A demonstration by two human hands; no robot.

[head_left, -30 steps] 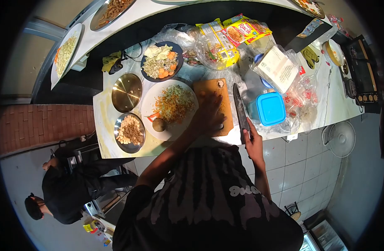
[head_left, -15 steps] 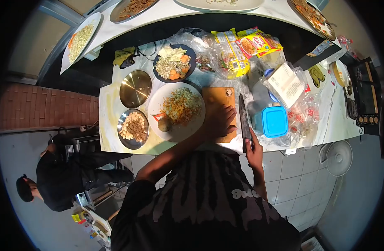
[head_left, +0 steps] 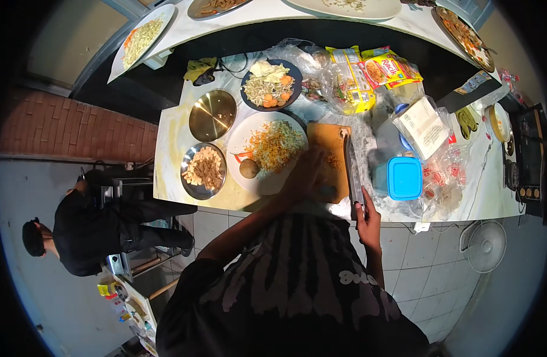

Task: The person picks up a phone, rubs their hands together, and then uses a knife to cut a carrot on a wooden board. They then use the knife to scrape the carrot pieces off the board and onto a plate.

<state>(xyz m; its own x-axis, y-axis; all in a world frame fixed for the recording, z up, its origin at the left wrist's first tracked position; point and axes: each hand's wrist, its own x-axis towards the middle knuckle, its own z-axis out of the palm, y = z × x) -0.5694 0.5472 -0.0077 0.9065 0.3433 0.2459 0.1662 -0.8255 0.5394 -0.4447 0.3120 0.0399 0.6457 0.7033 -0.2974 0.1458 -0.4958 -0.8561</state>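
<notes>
My right hand (head_left: 369, 221) is closed around the handle of a long dark-bladed knife (head_left: 351, 163), which lies along the right edge of a wooden cutting board (head_left: 328, 132). Small orange chopped bits (head_left: 333, 159) lie on the board. On the board's left side, by the plate's rim, my left hand (head_left: 309, 175) is in shadow, turned on edge with its fingers stretched out; nothing shows in it. Beside it, a white plate (head_left: 241, 138) carries chopped white and orange vegetables (head_left: 276, 146), a red chili (head_left: 244, 154) and a round brownish item (head_left: 248, 168).
Left of the plate stand a bowl of cut pieces (head_left: 203, 169) and a shiny metal dish (head_left: 212, 115). A dark plate of vegetables (head_left: 271, 86) is behind. A blue-lidded container (head_left: 404, 178), plastic bags and yellow packets (head_left: 389, 66) lie rightward. Another person (head_left: 89, 229) stands at left.
My left hand has drawn back leftward from lying flat across the board, uncovering the orange bits. The knife has shifted against the board's edge in my right hand. The whole view has shifted slightly.
</notes>
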